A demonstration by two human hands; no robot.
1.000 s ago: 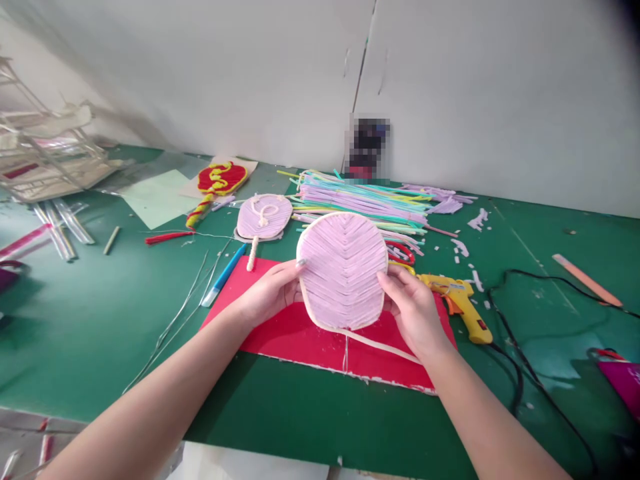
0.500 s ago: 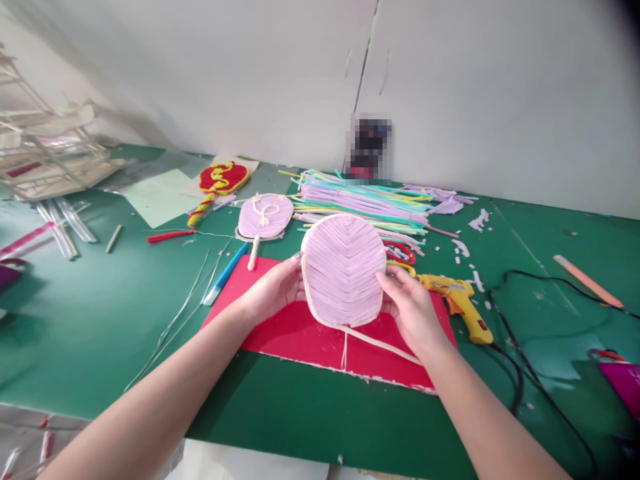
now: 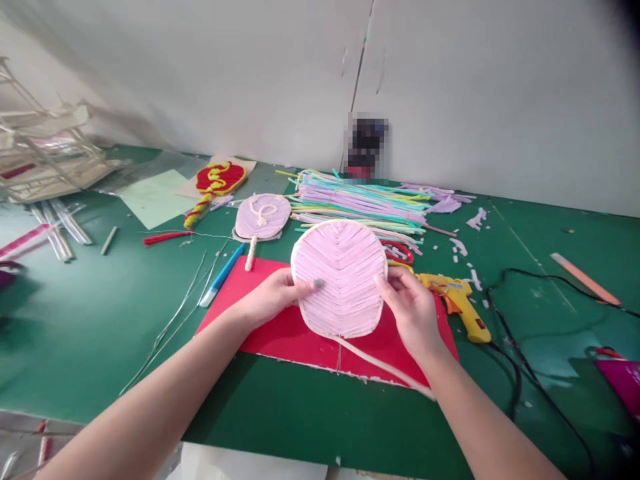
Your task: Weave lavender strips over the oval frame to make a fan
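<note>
A rounded fan (image 3: 345,287), made of pale purple pipe cleaners laid in a V pattern with a cream rim, is held up above a red board (image 3: 295,340). My left hand (image 3: 280,291) grips its left edge, thumb flat on the front. At the right edge my right hand (image 3: 407,303) pinches it, thumb in front and fingers partly hidden behind. From the bottom rim a loose cream pipe cleaner (image 3: 385,365) trails down to the right, and thin wires hang beside it. Behind lies a similar purple fan (image 3: 263,217) with a twisted cream handle.
Colored pipe cleaners (image 3: 360,200) lie piled at the back. A yellow glue gun (image 3: 463,300) with a black cord rests right of the board. Left are a blue pen-like tool (image 3: 223,275), a red-and-yellow fan (image 3: 220,180) and a red tassel (image 3: 167,237). Scissors show partly behind my right hand.
The fan has shifted slightly left and down and tilted a little. My left thumb has moved from the rim onto the fan's front. My right hand keeps its hold.
</note>
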